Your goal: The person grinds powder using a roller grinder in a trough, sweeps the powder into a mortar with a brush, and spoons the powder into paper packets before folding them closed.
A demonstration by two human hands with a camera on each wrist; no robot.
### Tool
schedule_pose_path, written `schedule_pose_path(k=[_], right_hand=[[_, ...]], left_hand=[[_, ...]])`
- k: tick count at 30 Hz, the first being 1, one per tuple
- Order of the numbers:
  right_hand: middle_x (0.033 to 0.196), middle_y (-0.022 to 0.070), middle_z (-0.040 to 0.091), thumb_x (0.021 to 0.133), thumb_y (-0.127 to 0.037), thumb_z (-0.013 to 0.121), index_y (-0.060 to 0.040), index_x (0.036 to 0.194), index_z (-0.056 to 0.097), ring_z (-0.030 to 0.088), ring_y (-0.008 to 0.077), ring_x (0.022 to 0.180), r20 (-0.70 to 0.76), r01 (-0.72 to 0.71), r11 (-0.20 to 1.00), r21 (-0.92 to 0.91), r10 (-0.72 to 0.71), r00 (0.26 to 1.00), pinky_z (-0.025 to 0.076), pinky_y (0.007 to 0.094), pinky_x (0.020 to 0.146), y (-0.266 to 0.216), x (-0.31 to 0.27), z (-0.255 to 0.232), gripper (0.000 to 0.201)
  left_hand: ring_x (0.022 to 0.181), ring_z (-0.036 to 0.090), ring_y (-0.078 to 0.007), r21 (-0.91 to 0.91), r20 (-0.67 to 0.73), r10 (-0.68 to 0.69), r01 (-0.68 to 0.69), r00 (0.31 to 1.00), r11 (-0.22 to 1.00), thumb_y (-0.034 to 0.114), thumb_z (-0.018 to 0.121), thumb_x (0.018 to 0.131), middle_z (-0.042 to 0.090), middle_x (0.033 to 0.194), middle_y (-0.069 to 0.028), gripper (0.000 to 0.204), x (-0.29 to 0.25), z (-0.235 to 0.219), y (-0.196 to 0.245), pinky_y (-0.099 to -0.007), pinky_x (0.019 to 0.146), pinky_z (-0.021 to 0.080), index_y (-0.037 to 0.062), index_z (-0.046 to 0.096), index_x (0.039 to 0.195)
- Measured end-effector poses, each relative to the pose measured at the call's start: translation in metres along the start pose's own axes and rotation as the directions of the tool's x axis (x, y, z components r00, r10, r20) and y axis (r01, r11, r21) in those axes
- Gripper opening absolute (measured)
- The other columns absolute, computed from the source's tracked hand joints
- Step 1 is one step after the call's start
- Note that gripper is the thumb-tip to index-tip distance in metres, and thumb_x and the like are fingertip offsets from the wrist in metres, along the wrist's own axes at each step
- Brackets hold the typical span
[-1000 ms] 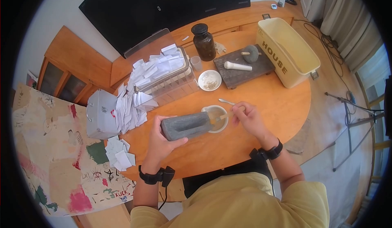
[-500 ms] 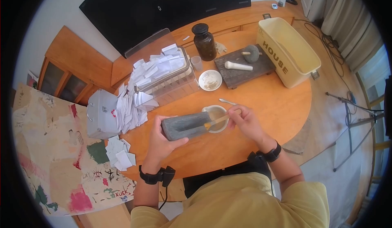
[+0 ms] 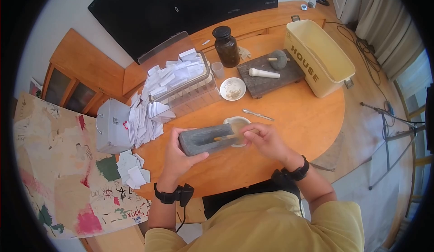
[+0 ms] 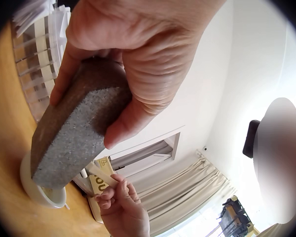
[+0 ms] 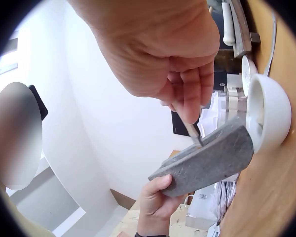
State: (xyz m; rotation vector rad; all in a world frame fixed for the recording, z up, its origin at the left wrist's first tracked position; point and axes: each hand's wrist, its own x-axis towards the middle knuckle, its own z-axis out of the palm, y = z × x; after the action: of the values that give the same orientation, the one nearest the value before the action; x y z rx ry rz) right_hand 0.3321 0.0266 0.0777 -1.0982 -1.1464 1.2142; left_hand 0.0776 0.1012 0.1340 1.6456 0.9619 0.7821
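Note:
My left hand (image 3: 178, 155) holds a grey stone trough (image 3: 192, 147) with a groove along its top, thumb and fingers on opposite sides. The trough's far end overhangs a white mortar (image 5: 276, 113). Between the fingertips of my right hand (image 3: 267, 142) is a small wooden-handled brush (image 5: 191, 130), its head down in the groove. From the left wrist, the trough's rough underside (image 4: 79, 136) shows, tilted down toward the mortar. Some pale brownish material lies inside the mortar. Behind it rests a thin metal spatula (image 3: 258, 114).
A white dish (image 3: 233, 88), brown jar (image 3: 226, 49) and plastic cup (image 3: 217, 69) stand farther back. A dark board (image 3: 260, 87) bears a pestle (image 3: 264, 73) and stone wheel (image 3: 279, 60). A cream bin (image 3: 316, 67) stands right; a paper-filled box (image 3: 190, 96) stands left.
My right hand has moved the brush from over the mortar leftward into the trough's groove, uncovering more of the spatula. The left hand and trough have hardly moved.

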Motion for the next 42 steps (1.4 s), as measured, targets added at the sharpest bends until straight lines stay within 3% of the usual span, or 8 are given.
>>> schedule_pose_path(k=[7,13,16,22,28,31,37,42], right_hand=[[0.072,0.0032,0.065,0.096,-0.014,0.056,-0.001,0.101,0.064,0.059,0.0069,0.063,-0.194,-0.049,0.988,-0.148,0.02,0.981,0.049,0.0221,0.058,-0.006,-0.004,-0.019,0.016],[0.072,0.0045,0.065,0.096,-0.018,0.056,-0.0011,0.104,0.062,0.059,0.0072,0.061,-0.001,-0.074,0.991,0.112,0.074,0.997,0.049,0.0217,0.058,-0.004,0.004,0.016,0.019],[0.072,0.0046,0.065,0.097,-0.018,0.056,-0.0003,0.103,0.062,0.059,0.0078,0.059,-0.096,-0.101,0.99,0.095,0.111,0.989,0.049,0.0217,0.057,0.008,0.005,0.017,0.02],[0.069,0.0043,0.064,0.097,-0.016,0.055,0.0005,0.102,0.063,0.061,0.0083,0.059,-0.286,-0.084,0.966,-0.243,0.012,0.958,0.05,0.0217,0.056,-0.004,0.001,-0.003,0.019],[0.072,0.0041,0.065,0.097,-0.017,0.055,0.0001,0.101,0.062,0.063,0.0091,0.064,-0.14,0.148,0.977,0.151,-0.127,0.982,0.049,0.021,0.056,-0.028,0.005,0.038,0.019],[0.073,0.0047,0.064,0.097,-0.017,0.054,-0.0011,0.104,0.061,0.062,0.0092,0.063,-0.089,0.031,0.939,0.343,-0.001,0.996,0.049,0.0212,0.057,-0.027,0.014,0.044,0.019],[0.071,0.0069,0.064,0.098,-0.016,0.053,-0.0001,0.102,0.061,0.06,0.0097,0.058,-0.214,-0.061,0.945,0.32,0.135,0.968,0.048,0.0219,0.055,0.015,0.015,0.017,0.018],[0.067,0.0066,0.063,0.098,-0.014,0.052,0.0028,0.101,0.06,0.059,0.0103,0.055,-0.371,-0.053,0.983,0.173,0.115,0.922,0.049,0.0226,0.053,0.027,0.007,-0.008,0.019]], left_hand=[[0.104,0.056,-0.0164,-0.013,-0.005,0.003,-0.003,1.0,1.0,0.002,0.085,0.061,0.056,0.111,-0.0102,0.066,-0.001,0.001,-0.001,-0.0327,0.091,0.047,0.0036,0.043,0.112],[0.104,0.056,-0.0165,-0.017,0.005,-0.007,0.007,1.0,1.0,0.002,0.085,0.06,0.056,0.112,-0.0103,0.067,0.0,0.0,-0.001,-0.0331,0.091,0.047,0.0034,0.043,0.112],[0.104,0.056,-0.0165,0.022,0.009,-0.003,0.003,1.0,1.0,0.002,0.085,0.06,0.057,0.112,-0.0104,0.067,0.0,-0.002,-0.003,-0.033,0.091,0.047,0.0031,0.043,0.112],[0.105,0.056,-0.0165,-0.042,-0.009,-0.051,0.051,0.999,0.998,0.004,0.087,0.058,0.056,0.113,-0.0103,0.069,0.0,0.001,0.002,-0.0326,0.093,0.046,0.0044,0.043,0.112],[0.102,0.056,-0.016,0.024,-0.008,-0.003,0.004,1.0,1.0,0.002,0.085,0.06,0.057,0.11,-0.0102,0.066,0.0,0.0,-0.001,-0.0316,0.089,0.048,0.0029,0.044,0.111],[0.102,0.056,-0.0158,0.023,-0.013,-0.01,0.011,1.0,1.0,0.003,0.086,0.059,0.057,0.109,-0.01,0.067,-0.001,0.0,-0.002,-0.0316,0.089,0.047,0.0027,0.044,0.111],[0.104,0.056,-0.0165,-0.01,-0.007,0.002,-0.002,1.0,1.0,0.003,0.085,0.06,0.056,0.111,-0.0103,0.067,-0.001,0.0,-0.003,-0.0325,0.09,0.047,0.0027,0.043,0.112],[0.106,0.055,-0.0171,-0.021,-0.005,-0.027,0.027,1.0,0.999,0.004,0.087,0.058,0.056,0.113,-0.0104,0.07,0.0,-0.001,-0.005,-0.0333,0.094,0.045,0.0043,0.043,0.112]])
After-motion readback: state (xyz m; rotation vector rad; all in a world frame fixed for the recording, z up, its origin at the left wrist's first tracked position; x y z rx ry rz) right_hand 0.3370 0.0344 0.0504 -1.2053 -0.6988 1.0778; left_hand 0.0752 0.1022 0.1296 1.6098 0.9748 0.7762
